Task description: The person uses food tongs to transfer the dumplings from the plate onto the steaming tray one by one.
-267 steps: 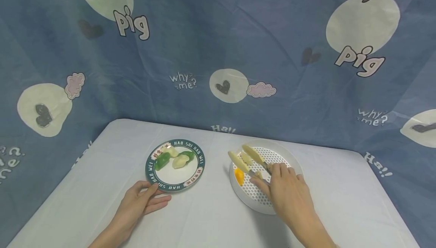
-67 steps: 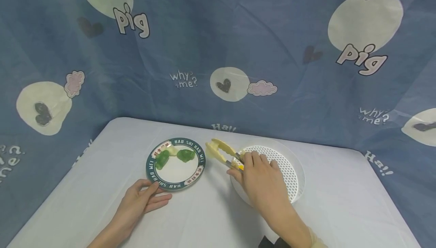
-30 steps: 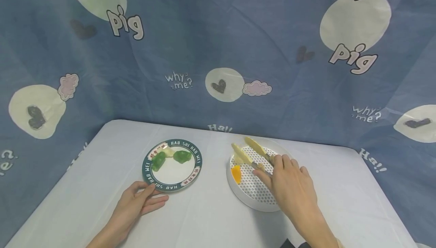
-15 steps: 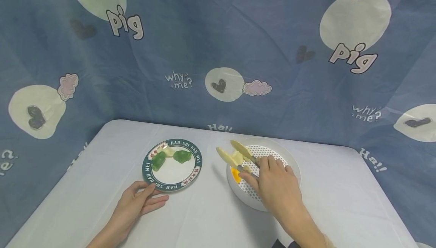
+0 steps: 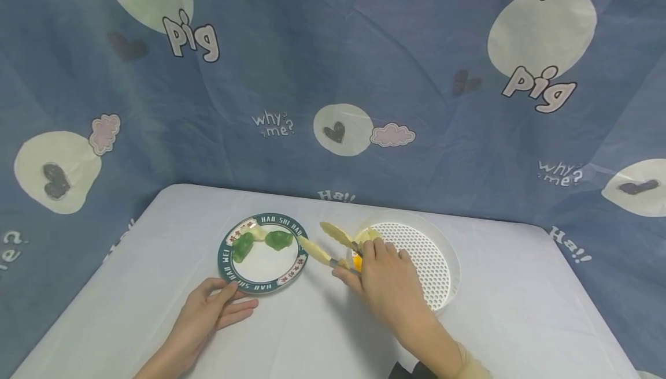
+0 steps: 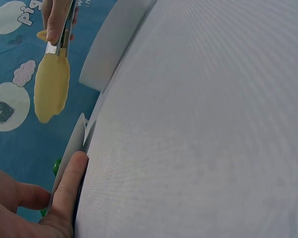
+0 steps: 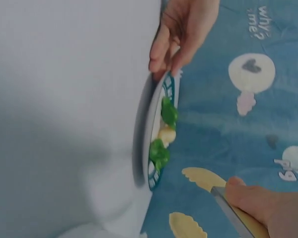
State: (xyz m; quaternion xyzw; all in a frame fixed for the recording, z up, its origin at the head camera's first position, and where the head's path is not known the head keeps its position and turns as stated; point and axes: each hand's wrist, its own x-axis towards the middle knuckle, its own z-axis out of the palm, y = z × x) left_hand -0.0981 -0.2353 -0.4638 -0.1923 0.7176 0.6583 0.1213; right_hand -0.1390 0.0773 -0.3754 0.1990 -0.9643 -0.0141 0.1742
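Observation:
My left hand (image 5: 210, 309) pinches the near rim of a green-and-white plate (image 5: 224, 262), thumb on top and fingers underneath. On the plate lie a green dumpling-shaped piece (image 5: 242, 246), a second green piece (image 5: 278, 240) and a pale yellow piece (image 5: 256, 232). My right hand (image 5: 390, 281) grips metal tongs (image 5: 315, 251) with yellow scalloped ends. The tongs are spread, with nothing between their ends; one end reaches the plate's right edge in the head view. In the right wrist view, the yellow tong end (image 7: 203, 177) is apart from the plate.
Right of the plate stands a round white basket (image 5: 454, 269) with a perforated bottom. Partly hidden by my right hand and the tongs, an orange piece (image 5: 357, 262) and a pale piece (image 5: 370, 234) lie in it. A blue patterned cloth (image 5: 291, 182) hangs behind the white table (image 5: 520, 309).
One pale piece has left the plate since the earliest frame. Over the last second, my right hand has carried the spread tongs left from the basket towards the plate. My left hand stays put.

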